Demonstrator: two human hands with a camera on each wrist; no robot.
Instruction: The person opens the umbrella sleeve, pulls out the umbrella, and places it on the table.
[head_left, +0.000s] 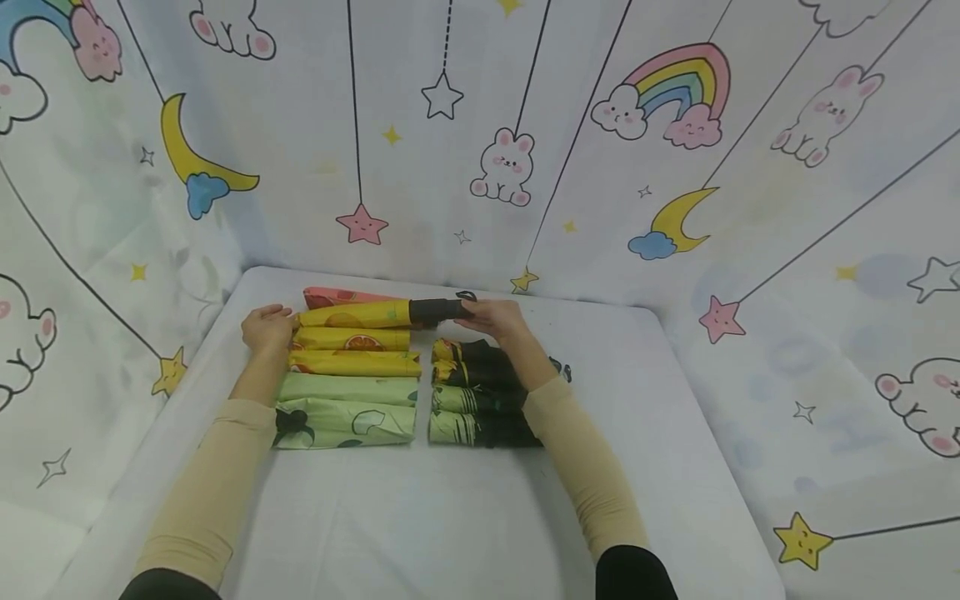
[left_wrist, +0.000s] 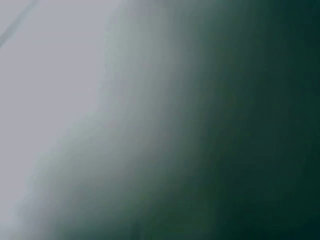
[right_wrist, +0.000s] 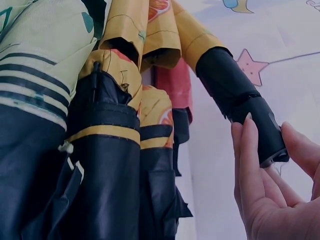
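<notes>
In the head view a folding umbrella in a yellow sleeve [head_left: 356, 315] lies across between both hands, its black handle [head_left: 435, 311] pointing right. My left hand [head_left: 268, 330] holds the sleeve's left end; its fingertips are partly hidden. With thumb and fingers my right hand [head_left: 497, 319] pinches the handle's end, also seen in the right wrist view, where the handle [right_wrist: 257, 125] slants down into the hand [right_wrist: 270, 205]. Two more yellow sleeves with orange-slice prints [head_left: 356, 363] lie just below. The left wrist view is too blurred to read.
Green sleeves [head_left: 345, 421] lie nearest on the left. To their right are black-ended umbrellas with yellow [head_left: 450, 371] and green [head_left: 453, 427] parts. A pink sleeve [head_left: 341, 295] lies behind. The white table [head_left: 450, 525] meets printed cloth walls [head_left: 300, 150].
</notes>
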